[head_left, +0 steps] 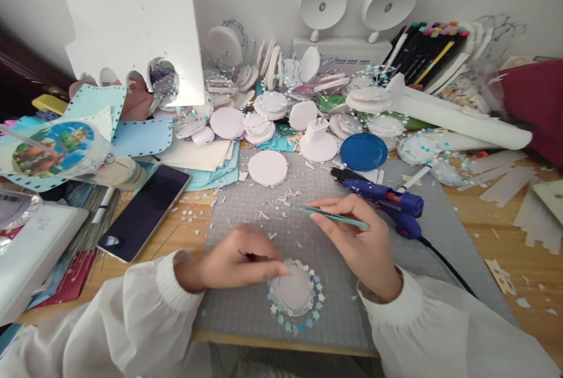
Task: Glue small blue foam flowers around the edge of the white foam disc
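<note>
My right hand (358,237) holds green tweezers (336,215) between thumb and fingers, their tips pointing left over the grey cutting mat (343,319). Below and left of it, my left hand (241,258) has its fingers curled, with the thumb and fingertips at the upper left edge of a round white disc (295,293). Blue and white stars on a strand ring this disc. Whether the left fingertips pinch anything is too small to tell. Another white disc (268,167) lies flat farther back, with white scraps (288,199) scattered in front of it.
A blue glue gun (387,196) with a black cable lies at the right, near a blue lid (363,152). Many white discs and star strands crowd the back. At the left are a phone (145,211), a cup (65,152) and blue sheets (143,138).
</note>
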Available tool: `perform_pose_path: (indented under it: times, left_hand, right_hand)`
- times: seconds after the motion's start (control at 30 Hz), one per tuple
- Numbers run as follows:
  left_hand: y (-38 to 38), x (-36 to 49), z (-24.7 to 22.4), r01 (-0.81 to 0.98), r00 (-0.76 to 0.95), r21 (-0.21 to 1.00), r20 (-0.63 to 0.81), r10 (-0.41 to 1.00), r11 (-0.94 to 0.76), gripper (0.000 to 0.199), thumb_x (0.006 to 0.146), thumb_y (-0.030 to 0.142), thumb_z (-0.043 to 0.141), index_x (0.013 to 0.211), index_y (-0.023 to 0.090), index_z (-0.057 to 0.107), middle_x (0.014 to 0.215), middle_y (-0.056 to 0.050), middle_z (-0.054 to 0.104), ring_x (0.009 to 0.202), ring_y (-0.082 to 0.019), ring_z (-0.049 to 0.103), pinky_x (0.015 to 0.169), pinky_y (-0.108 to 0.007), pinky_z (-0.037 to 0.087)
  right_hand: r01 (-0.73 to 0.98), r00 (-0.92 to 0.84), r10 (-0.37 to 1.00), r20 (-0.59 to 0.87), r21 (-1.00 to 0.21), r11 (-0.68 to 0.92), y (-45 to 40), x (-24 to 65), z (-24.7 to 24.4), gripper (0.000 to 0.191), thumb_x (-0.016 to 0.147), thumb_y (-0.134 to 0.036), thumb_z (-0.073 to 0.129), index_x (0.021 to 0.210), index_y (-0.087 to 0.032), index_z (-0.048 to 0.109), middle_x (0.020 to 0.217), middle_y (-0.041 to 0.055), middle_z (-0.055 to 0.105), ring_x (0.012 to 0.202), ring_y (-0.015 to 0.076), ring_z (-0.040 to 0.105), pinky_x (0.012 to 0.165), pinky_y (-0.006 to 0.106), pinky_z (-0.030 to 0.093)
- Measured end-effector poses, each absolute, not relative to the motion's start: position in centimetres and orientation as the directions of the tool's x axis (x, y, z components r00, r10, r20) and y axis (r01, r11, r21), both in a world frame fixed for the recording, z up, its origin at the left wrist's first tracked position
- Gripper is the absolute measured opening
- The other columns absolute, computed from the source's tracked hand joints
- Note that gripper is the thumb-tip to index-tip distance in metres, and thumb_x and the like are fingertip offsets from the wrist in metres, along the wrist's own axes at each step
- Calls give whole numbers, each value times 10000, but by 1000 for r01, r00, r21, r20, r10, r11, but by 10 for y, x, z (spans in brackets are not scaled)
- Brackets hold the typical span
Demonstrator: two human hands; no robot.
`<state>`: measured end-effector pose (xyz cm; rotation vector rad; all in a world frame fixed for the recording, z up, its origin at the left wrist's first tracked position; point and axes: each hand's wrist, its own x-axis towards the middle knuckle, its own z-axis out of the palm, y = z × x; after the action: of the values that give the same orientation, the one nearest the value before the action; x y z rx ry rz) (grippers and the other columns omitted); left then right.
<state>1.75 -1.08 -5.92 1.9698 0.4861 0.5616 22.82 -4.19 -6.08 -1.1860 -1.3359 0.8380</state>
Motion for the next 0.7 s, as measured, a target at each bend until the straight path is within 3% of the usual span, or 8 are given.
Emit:
perform_pose_path:
  times: [0.13, 0.27, 0.47, 0.7]
  left_hand:
    - [-15, 15, -57, 158, 582, 909, 229, 780, -385, 463, 962, 302, 416, 623, 129, 681, 483, -25, 548, 460, -102, 469, 508, -237, 364]
    - [-15, 10, -64, 126, 297, 978, 121, 947, -165, 517, 968, 364, 322, 682, 130, 683, 448, 30, 361, 429, -97, 319, 461, -244, 269]
    - [-9, 13, -68, 40, 150, 997, 58, 987, -65, 396, 930, 335, 336, 822, 125, 654, 522, 23, 386, 510, -123, 340, 517, -263, 262]
    - [-10, 15, -66, 50, 153, 997, 44, 987, -52, 329, 911, 309, 368, 797, 135, 622, 552, 19, 407, 520, -129, 360, 517, -263, 273]
  right_hand:
    - [190, -32, 972, 234, -953, 236, -43, 228, -63, 105, 803, -188, 676, 777, -218, 579, 880, 62, 722, 881, 203, 696, 762, 337, 557]
    - [244, -170, 966, 194, -942, 232, -44, 226, -64, 90, 807, -202, 668, 773, -212, 585, 857, 69, 735, 835, 201, 701, 729, 330, 553]
    - [293, -237, 947, 217, -913, 283, -45, 224, -70, 94, 833, -191, 630, 771, -219, 564, 858, 59, 725, 842, 191, 693, 730, 324, 534]
    - [311, -266, 936, 233, -898, 312, -45, 223, -73, 85, 848, -180, 598, 800, -222, 542, 872, 58, 706, 848, 186, 677, 726, 323, 528]
